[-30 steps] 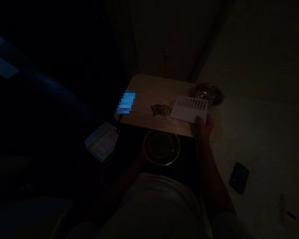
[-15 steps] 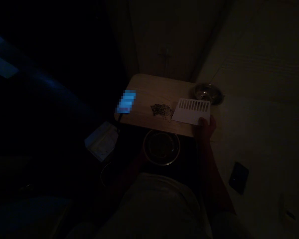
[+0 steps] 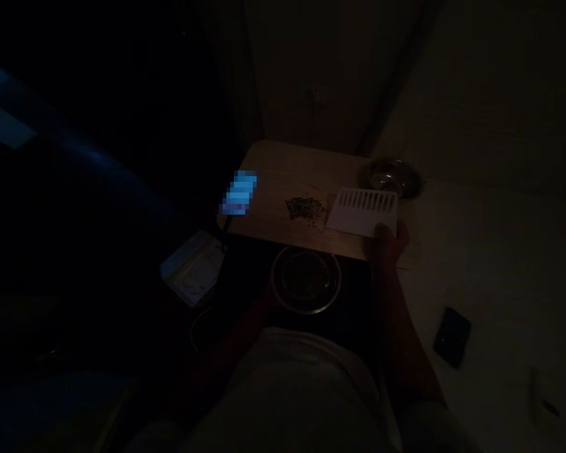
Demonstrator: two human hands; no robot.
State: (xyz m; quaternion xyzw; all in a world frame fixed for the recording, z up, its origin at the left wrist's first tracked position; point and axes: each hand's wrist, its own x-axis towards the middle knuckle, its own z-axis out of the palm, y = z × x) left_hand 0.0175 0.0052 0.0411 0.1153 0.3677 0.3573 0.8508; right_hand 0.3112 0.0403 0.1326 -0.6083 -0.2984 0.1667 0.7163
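The scene is very dark. My right hand (image 3: 390, 242) is closed on the lower right corner of a flat white slotted plate (image 3: 358, 220), thumb on top. The plate lies low over a wooden board (image 3: 283, 163), its left edge beside a small heap of dark, finely chopped bits (image 3: 305, 209). Below the board's front edge is a round bowl (image 3: 276, 277) with a shiny rim and a dark inside. My left hand (image 3: 266, 303) is at the bowl's left side; its fingers are lost in the dark.
A lit, blurred-out phone screen (image 3: 239, 192) rests on the board's left end. A shallow metal dish (image 3: 408, 182) sits at the back right corner. A pale packet (image 3: 193, 270) lies left of the bowl, and a dark phone-like object (image 3: 453, 337) on the right surface.
The picture has become a little darker. Both hands, the slotted plate and the chopped heap keep their places.
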